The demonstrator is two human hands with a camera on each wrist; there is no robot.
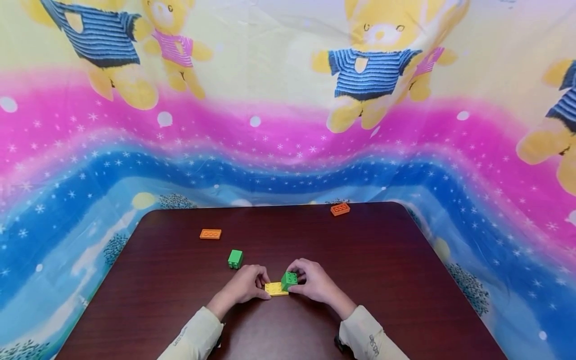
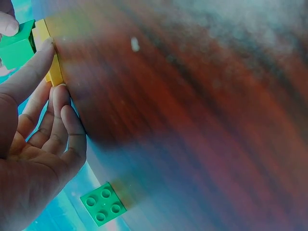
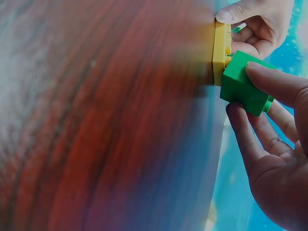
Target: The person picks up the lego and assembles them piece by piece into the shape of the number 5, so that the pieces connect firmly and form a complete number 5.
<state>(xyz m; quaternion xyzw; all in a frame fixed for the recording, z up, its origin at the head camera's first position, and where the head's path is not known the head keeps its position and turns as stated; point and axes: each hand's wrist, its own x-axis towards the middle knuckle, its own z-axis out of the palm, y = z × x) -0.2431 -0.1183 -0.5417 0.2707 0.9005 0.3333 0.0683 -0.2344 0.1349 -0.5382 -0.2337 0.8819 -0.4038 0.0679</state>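
Between thumb and fingers, my left hand (image 1: 245,284) pinches the left end of a flat yellow brick (image 1: 274,288) that lies on the table. My right hand (image 1: 315,281) holds a green block (image 1: 289,281) with studs on it, over the yellow brick's right end. In the right wrist view the green block (image 3: 248,83) sits slightly tilted against the studs of the yellow brick (image 3: 220,53); whether it is pressed fully on, I cannot tell. A second green block (image 1: 235,259) lies just beyond my left hand, its studs facing me.
On the dark brown table (image 1: 382,280), an orange flat brick (image 1: 210,234) lies at the back left. Another orange brick (image 1: 340,209) is near the far edge, to the right. A patterned cloth (image 1: 288,135) hangs behind and around the table.
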